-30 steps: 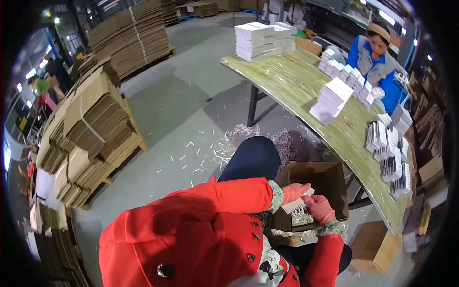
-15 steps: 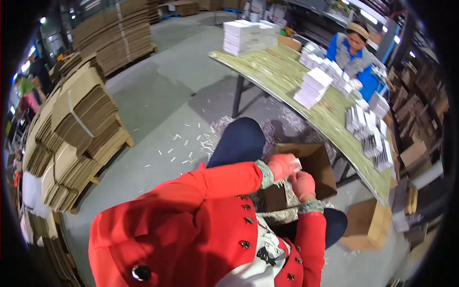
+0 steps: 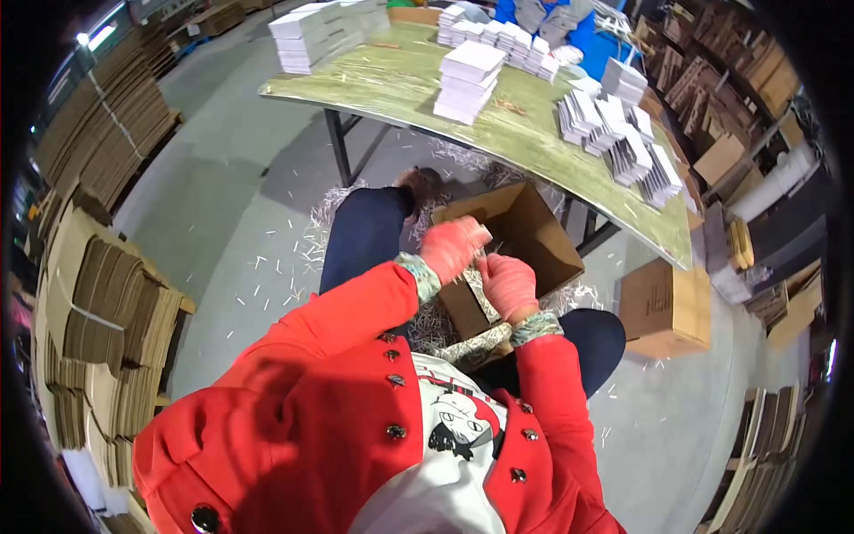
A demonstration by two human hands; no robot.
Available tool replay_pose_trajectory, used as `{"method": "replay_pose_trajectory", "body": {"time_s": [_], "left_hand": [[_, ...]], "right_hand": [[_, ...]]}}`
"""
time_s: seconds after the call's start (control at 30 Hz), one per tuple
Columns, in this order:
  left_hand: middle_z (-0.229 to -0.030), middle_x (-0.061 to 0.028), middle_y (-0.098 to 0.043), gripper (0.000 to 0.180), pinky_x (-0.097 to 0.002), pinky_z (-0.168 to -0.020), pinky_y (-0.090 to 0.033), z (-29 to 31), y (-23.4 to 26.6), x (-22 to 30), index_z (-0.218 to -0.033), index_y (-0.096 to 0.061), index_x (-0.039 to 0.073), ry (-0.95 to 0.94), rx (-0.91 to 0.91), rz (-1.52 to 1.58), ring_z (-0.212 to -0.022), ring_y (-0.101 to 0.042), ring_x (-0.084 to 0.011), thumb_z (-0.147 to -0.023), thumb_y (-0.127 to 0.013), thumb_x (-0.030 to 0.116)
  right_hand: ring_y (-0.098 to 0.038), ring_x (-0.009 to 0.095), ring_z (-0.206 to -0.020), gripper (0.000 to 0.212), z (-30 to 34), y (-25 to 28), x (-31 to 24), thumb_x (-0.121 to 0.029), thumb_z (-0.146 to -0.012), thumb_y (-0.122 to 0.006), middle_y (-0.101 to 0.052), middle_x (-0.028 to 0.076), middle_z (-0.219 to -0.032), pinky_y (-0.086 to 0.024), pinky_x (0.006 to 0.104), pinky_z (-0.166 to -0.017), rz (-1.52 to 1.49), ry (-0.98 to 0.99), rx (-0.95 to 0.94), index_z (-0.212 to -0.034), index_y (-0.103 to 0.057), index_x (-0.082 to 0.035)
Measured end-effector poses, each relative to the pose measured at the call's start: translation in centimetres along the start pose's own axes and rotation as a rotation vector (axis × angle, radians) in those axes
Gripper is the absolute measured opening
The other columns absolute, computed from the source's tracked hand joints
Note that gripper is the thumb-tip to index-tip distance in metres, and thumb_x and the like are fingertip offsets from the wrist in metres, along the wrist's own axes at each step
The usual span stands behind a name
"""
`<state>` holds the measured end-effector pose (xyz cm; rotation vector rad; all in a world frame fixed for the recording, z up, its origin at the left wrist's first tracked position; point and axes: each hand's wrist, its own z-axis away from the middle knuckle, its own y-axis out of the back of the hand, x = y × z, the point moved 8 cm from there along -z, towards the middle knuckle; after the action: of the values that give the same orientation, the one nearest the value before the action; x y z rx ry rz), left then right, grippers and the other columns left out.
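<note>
Pink-gloved and a little blurred, my left hand (image 3: 451, 249) is closed in front of me, thumb and fingers pinching a small white piece; my right hand (image 3: 508, 285) is just beside it, fingers curled in, though I cannot tell whether they pinch anything.

Around me spreads the grey floor (image 3: 213, 222). Across it, ahead and to the right, stands the table (image 3: 356, 82) with its streaky green top, and beyond its far edge a co-worker shows in part, with a blue sleeve (image 3: 605, 55). Bundles of flat cardboard (image 3: 93, 303) are piled to my left, strapped. Below the table's near edge, tilted toward me, is an open cardboard box (image 3: 544, 233); both my hands are above its nearer part. A closed brown carton (image 3: 654, 303) rests on the floor below the table's near right corner.

On the tabletop, a broad white stack (image 3: 307, 40) occupies the far left corner, a narrower white stack (image 3: 469, 82) rises by the middle of the near edge, and fanned white blocks (image 3: 614, 138) lean together toward the right end. Between my hands, nearer the left fingertips, is the white piece (image 3: 483, 237), over the box. Thin white scraps (image 3: 258, 262) litter the floor by my left knee.
</note>
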<state>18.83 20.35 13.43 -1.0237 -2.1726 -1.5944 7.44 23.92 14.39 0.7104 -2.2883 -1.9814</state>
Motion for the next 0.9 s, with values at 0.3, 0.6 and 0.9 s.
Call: {"method": "replay_pose_trajectory", "body": {"time_s": [0.3, 0.6, 0.9], "left_hand": [[-0.082, 0.0002, -0.062, 0.028, -0.0267, -0.067, -0.047, -5.9, -5.7, -3.7, -0.098, -0.062, 0.002, 0.426, -0.167, 1.040, -0.074, -0.057, -0.0110, -0.094, -0.056, 0.030], [-0.075, -0.0031, -0.061, 0.040, -0.0342, -0.062, -0.048, -5.9, -8.9, -3.9, -0.089, -0.060, 0.003, 0.578, -0.179, 1.164, -0.067, -0.057, -0.0152, -0.094, -0.052, 0.042], [-0.073, -0.0032, -0.062, 0.049, -0.0375, -0.062, -0.048, -6.0, -4.5, -2.8, -0.081, -0.058, 0.002, 0.215, -0.021, 0.222, -0.067, -0.061, -0.0201, -0.091, -0.053, 0.049]], "right_hand": [[-0.060, 0.030, -0.067, 0.027, -4.6, -0.1, 9.0, -0.031, -0.087, -0.059, -0.063, 0.011, -0.068, -0.048, 0.0404, -0.068, -0.144, 0.010, 0.291, -0.084, -0.066, -0.005], [-0.059, 0.024, -0.065, 0.019, -6.1, -3.8, 9.9, -0.022, -0.083, -0.063, -0.064, 0.015, -0.074, -0.046, 0.0345, -0.065, -1.124, -0.341, -0.116, -0.086, -0.066, -0.004], [-0.058, 0.030, -0.075, 0.021, -4.3, 2.0, 5.0, -0.025, -0.081, -0.065, -0.062, 0.011, -0.075, -0.046, 0.0396, -0.069, -0.112, 0.051, 0.227, -0.087, -0.066, -0.005]]}}
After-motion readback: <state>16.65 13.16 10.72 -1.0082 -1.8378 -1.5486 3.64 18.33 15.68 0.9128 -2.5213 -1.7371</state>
